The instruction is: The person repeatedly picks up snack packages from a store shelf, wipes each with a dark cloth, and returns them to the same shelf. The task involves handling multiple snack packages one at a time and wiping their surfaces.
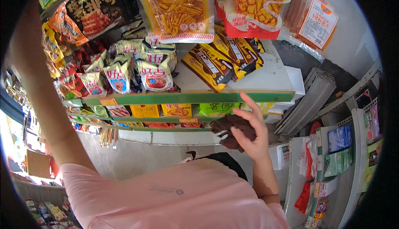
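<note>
My right hand (pixel 254 132) is in front of the shelf's green front edge, holding a crumpled dark brown cloth (pixel 232 126). Its index finger and thumb are spread apart, and the other fingers' grip is partly hidden. My left arm (pixel 46 88) reaches up along the left side, its hand out of view beyond the dark rim. On the shelf (pixel 276 73) before me lie yellow-and-brown snack packets (pixel 215 63). Small cream-coloured snack bags (pixel 156 74) stand in a cluster to their left.
Large clear-fronted snack packs (pixel 176 10) hang above the shelf, beside a red-and-white pack (pixel 255 7). Lower shelves hold yellow packets (pixel 145 110) and a green bag (pixel 218 108). Grey metal panels (pixel 307 101) lean at right, near another rack (pixel 319 154) with blue packs (pixel 340 138).
</note>
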Demonstrator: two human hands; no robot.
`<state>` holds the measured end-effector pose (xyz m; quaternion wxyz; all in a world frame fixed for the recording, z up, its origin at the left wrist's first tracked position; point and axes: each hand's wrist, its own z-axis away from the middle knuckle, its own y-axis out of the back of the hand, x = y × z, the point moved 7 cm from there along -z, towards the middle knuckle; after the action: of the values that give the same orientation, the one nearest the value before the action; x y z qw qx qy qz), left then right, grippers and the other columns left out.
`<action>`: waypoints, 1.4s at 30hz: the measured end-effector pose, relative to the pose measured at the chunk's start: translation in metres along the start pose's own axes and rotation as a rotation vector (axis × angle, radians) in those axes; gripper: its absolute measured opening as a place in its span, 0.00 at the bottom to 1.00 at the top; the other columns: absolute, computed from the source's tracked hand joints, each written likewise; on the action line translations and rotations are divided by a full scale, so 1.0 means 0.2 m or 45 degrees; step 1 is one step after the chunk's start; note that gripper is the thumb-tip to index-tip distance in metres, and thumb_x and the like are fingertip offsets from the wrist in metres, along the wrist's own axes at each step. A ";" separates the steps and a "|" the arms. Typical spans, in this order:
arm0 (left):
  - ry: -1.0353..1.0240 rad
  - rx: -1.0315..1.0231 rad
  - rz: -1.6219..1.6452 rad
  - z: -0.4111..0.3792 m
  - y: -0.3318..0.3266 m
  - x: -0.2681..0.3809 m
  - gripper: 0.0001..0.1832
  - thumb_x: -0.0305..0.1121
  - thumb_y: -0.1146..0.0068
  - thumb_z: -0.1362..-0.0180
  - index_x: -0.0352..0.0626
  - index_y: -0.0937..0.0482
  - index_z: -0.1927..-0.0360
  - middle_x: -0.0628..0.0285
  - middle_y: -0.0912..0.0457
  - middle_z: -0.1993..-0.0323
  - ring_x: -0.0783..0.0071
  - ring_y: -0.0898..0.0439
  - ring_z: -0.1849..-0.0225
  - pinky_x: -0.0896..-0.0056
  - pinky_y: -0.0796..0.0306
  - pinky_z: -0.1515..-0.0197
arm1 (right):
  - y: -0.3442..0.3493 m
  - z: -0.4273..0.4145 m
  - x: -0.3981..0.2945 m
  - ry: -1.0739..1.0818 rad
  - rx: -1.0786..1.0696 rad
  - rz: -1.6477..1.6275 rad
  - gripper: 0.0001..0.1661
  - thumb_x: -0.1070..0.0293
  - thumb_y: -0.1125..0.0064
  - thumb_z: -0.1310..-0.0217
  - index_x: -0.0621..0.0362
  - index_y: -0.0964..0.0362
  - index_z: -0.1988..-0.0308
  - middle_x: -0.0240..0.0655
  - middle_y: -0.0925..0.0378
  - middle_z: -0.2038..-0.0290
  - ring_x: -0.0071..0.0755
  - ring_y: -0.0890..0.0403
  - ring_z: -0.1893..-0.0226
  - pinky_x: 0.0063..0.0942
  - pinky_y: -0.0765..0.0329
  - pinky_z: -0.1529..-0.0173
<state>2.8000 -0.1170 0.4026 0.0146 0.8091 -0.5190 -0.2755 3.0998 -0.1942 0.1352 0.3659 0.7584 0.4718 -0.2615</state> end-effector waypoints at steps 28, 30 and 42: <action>1.574 -0.181 0.725 0.72 -1.32 0.57 0.24 0.30 0.59 0.37 0.31 0.35 0.39 0.45 0.23 0.48 0.49 0.23 0.49 0.58 0.31 0.49 | 0.29 0.35 0.15 -0.182 0.046 -0.183 0.15 0.77 0.41 0.45 0.63 0.24 0.55 0.45 0.32 0.40 0.39 0.32 0.39 0.33 0.37 0.37; 1.761 0.264 1.185 0.82 -1.23 0.66 0.22 0.32 0.61 0.35 0.33 0.34 0.40 0.49 0.23 0.48 0.53 0.21 0.52 0.59 0.28 0.50 | 0.32 0.31 0.16 -0.134 0.097 -0.234 0.14 0.77 0.42 0.44 0.63 0.24 0.55 0.43 0.31 0.41 0.36 0.32 0.40 0.32 0.37 0.37; 1.978 1.225 2.591 1.00 -1.02 1.36 0.24 0.48 0.67 0.29 0.49 0.37 0.36 0.56 0.30 0.40 0.60 0.29 0.39 0.55 0.33 0.38 | -0.16 0.11 -0.31 0.811 -0.036 0.504 0.27 0.69 0.36 0.62 0.47 0.23 0.54 0.35 0.26 0.49 0.42 0.26 0.50 0.40 0.33 0.47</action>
<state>2.9618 -0.2004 0.0523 0.2137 -0.0566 -0.7812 0.5838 3.0435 -0.2353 0.1574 0.2547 0.8731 0.4098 0.0699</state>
